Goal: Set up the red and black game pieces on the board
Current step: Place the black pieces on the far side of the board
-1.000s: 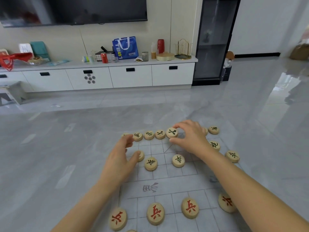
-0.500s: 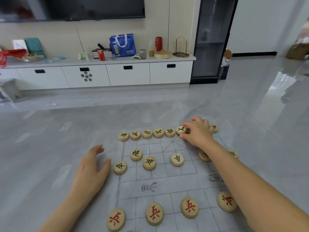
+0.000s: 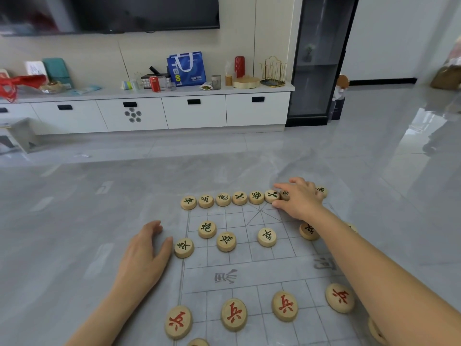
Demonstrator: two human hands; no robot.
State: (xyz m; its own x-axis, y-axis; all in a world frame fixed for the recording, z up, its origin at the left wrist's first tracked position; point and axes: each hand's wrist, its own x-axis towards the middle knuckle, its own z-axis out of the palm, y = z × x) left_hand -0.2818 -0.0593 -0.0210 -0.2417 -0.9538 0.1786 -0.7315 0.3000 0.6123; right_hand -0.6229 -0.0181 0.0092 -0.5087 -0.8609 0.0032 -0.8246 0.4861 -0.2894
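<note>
A translucent grid board (image 3: 249,273) lies on the grey floor. Several round wooden pieces with black characters form its far row (image 3: 223,199). More black pieces stand in front of that row, among them one at the left edge (image 3: 183,247). Red-marked pieces (image 3: 234,314) line the near side. My right hand (image 3: 300,199) is at the right part of the far row and pinches a black piece (image 3: 284,194) between thumb and forefinger. My left hand (image 3: 147,250) rests flat on the floor just left of the board, its thumb next to the left-edge piece.
My right forearm hides part of the board's right side and partly covers a black piece (image 3: 308,231). A white low cabinet (image 3: 194,111) with a blue bag and a red can stands far behind. A dark glass cabinet (image 3: 316,71) is to its right.
My left hand has drawn back off the board to the floor at its left. My right hand has shifted right along the far row, which now shows several pieces lined up.
</note>
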